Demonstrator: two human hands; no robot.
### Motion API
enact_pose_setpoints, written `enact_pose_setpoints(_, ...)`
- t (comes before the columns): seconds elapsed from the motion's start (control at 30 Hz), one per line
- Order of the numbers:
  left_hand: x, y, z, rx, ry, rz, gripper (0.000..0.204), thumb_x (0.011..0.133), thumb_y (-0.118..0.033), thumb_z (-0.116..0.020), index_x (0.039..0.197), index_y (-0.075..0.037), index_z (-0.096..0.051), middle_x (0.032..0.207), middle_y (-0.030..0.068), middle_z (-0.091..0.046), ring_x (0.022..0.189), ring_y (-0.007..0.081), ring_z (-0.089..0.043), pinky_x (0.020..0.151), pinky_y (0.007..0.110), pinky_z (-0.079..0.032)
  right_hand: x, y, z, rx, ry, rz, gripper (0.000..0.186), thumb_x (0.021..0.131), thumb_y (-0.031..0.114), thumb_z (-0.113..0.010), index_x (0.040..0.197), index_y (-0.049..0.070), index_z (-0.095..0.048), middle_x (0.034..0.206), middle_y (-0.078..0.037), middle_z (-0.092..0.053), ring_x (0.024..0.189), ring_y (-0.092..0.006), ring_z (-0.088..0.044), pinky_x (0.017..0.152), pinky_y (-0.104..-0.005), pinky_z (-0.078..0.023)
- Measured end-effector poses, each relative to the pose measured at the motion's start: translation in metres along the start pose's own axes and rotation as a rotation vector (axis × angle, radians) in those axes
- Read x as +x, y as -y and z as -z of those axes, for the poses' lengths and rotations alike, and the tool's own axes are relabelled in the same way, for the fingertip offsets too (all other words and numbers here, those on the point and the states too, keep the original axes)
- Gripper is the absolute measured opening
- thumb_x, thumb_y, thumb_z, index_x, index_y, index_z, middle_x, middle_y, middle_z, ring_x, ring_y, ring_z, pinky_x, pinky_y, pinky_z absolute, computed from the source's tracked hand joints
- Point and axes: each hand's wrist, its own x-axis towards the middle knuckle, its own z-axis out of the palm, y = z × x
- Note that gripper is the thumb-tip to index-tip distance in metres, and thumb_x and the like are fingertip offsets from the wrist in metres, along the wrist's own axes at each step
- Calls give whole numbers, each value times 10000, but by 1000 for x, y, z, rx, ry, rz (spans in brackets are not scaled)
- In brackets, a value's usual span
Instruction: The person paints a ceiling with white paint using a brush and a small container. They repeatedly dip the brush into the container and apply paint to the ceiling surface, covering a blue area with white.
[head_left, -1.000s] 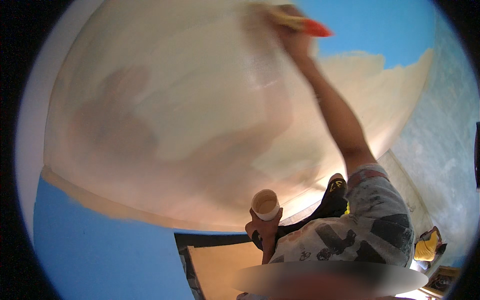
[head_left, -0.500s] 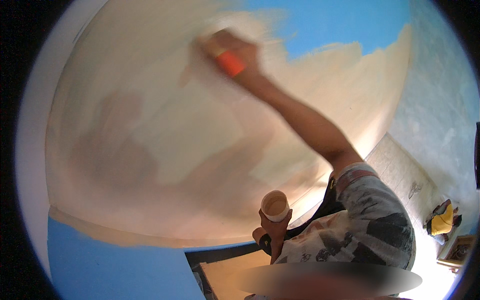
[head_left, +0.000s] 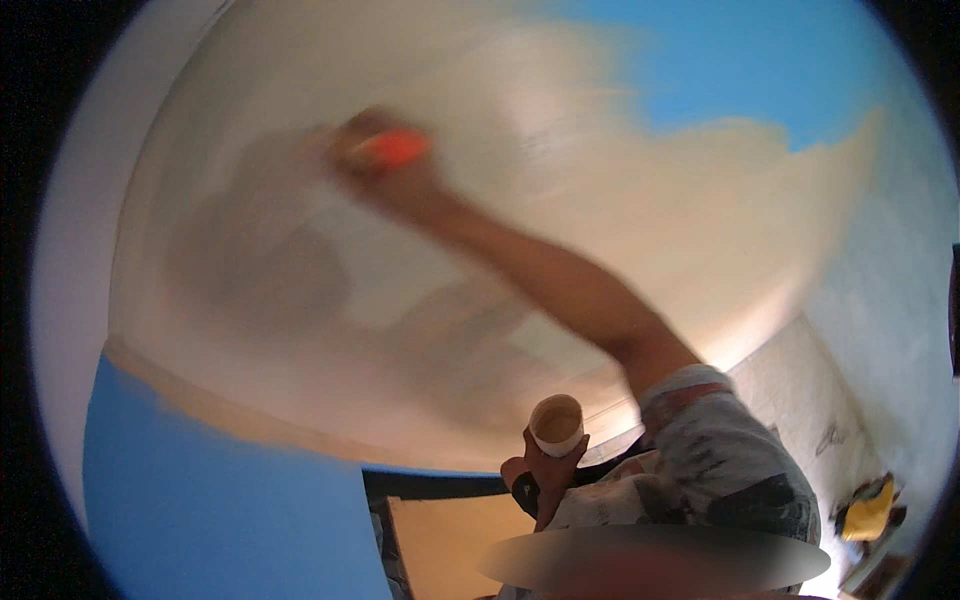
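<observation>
A large wall surface [head_left: 560,90] is coated in cream paint, with a bright blue patch [head_left: 735,65] at upper right and shadows across its left and middle. My right hand [head_left: 380,168], blurred by motion, grips a paintbrush [head_left: 398,148] with a red-orange part against the cream area; its bristles cannot be made out. My right arm stretches up from the lower right. Down at the bottom middle, my left hand [head_left: 550,465] is wrapped round a white cup [head_left: 557,435] containing cream-coloured liquid, held upright near my body.
A blue wall section [head_left: 220,500] lies at lower left beside a dark-framed tan panel [head_left: 445,545]. On the right are a mottled grey-blue wall [head_left: 880,280], a pale floor strip [head_left: 800,390] and, low down, a yellow object [head_left: 868,510] among dark items.
My right hand with the brush has swept down and leftward across the cream area from near the upper blue patch. The cup remains in my left hand; the whole view has shifted slightly.
</observation>
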Motion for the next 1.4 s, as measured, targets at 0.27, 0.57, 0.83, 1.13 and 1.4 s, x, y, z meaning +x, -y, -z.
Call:
enact_pose_setpoints(0.27,21,19,1,-90,7,-185,797,608,-336,-900,1226,-40,-492,1126,173,-628,1042,277,-639,881,405,-527,34,101,332,-836,-360,268,206,878,205,-686,900,0,-670,815,-87,-692,722,-160,-637,667,-290,-515)
enact_pose_setpoints(0.57,26,43,-13,-97,10,-213,830,606,-336,-898,1257,-55,-467,1143,161,-623,1061,289,-632,881,401,-528,3,32,182,-1313,-107,618,131,897,167,-674,933,41,-661,917,-99,-665,809,-232,-645,712,-327,-523)
enact_pose_setpoints(0.83,14,18,-24,-99,-75,-142,862,600,-351,-899,1269,-41,-454,1165,173,-606,1096,306,-610,902,414,-513,-40,-14,-115,-503,138,350,178,798,123,-672,961,56,-648,1056,-144,-637,876,-323,-637,764,-405,-529)
enact_pose_setpoints(1.13,3,23,-26,-1,-187,-106,887,601,-357,-899,1286,-37,-436,1189,184,-580,1093,329,-596,898,427,-502,-7,1,-12,-578,61,423,181,794,215,-673,882,62,-632,907,-136,-607,854,-319,-591,758,-442,-476)
enact_pose_setpoints(1.4,11,34,-48,-178,-85,-203,836,583,-281,-912,1251,-41,-470,1143,160,-612,1059,281,-620,879,397,-518,1,69,440,-950,-452,445,204,841,154,-732,879,-31,-655,835,-85,-671,741,-135,-603,674,-288,-513)
